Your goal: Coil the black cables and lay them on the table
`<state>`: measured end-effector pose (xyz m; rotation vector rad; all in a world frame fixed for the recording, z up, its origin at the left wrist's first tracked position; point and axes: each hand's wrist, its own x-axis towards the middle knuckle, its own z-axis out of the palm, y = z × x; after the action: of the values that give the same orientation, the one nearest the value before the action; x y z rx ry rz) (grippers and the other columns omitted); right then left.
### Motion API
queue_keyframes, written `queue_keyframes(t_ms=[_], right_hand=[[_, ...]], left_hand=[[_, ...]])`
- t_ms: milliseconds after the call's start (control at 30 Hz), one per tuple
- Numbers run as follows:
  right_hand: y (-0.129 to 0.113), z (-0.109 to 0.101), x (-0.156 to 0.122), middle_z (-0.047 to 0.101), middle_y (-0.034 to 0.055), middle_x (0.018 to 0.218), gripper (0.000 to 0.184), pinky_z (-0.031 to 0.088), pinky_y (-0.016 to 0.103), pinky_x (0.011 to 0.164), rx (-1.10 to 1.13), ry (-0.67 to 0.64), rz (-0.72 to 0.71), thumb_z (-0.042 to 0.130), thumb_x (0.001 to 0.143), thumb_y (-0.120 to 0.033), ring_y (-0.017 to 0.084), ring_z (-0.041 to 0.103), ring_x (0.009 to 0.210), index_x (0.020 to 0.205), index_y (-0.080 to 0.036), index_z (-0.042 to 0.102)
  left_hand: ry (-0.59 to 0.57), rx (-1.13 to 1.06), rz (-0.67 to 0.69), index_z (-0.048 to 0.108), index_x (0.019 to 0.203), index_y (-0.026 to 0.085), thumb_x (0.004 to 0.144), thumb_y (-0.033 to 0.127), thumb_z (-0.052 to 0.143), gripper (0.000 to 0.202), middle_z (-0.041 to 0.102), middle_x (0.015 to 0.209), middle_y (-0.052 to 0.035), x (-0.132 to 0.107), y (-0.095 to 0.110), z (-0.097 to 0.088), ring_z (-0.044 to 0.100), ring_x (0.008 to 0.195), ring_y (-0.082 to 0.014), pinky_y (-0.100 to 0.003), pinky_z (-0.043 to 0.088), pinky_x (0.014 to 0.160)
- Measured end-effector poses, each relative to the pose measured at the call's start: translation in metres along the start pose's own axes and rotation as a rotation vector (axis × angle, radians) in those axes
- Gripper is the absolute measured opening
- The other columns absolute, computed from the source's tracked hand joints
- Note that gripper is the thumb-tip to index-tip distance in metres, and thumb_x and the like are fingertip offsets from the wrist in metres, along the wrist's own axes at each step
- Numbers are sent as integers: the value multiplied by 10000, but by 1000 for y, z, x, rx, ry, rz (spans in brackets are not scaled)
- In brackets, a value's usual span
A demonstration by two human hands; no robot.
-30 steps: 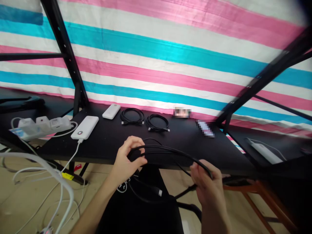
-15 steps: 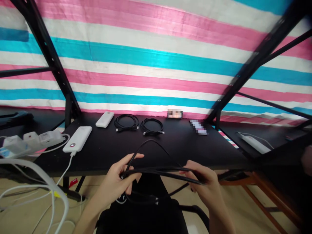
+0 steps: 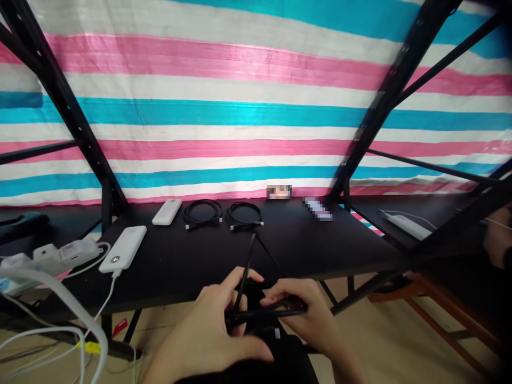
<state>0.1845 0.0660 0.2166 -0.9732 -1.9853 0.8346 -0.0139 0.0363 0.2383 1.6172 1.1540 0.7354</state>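
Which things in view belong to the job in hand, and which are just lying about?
Seemingly part of it:
black cable, held by left hand and right hand
left coil and right coil, similarly black, on the desk

Probably just lying about:
nearer white block, plugged into a white lead
farther white block
white plugs

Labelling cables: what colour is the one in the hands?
The held cable is black, best seen in the head view.
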Motion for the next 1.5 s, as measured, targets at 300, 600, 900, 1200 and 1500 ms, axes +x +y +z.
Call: queue_keyframes(t_ms=[300,600,900,1200,1500], right_hand=[[2,-12,-7,545,-20,481,189,291,199,404,-155,186,-157,644,799,-266,74,445,412,632,-178,653],[25,-13,-14,176,-51,480,509,176,261,427,-85,482,-161,533,837,-224,61,189,424,464,-191,189],[53,-23,-11,179,-100,355,545,144,225,366,929,713,302,709,648,-282,32,130,361,409,-205,225],[59,-41,-22,122,-108,358,619,142,177,285,1184,558,256,659,715,-291,36,67,332,492,-211,86],[39,-43,-27,132,-105,376,593,58,223,305,1104,446,300,641,768,-365,43,33,354,470,-217,151]], left_hand=[[248,-242,106,482,840,201,933,428,371,270,529,494,58,15,-14,-10,583,539,-129,-256,482,653],[779,187,157,638,942,193,886,386,468,264,457,530,49,16,-38,-23,419,443,-95,-201,336,447],[848,479,142,686,997,176,861,408,506,323,725,850,-51,14,-50,-21,621,640,-172,-256,470,657],[832,485,52,677,982,181,866,452,474,357,719,841,-56,8,-74,-18,586,586,-159,-248,461,608],[603,102,-7,528,1196,148,837,437,481,463,442,535,66,-1,-59,8,398,441,-111,-220,353,460]])
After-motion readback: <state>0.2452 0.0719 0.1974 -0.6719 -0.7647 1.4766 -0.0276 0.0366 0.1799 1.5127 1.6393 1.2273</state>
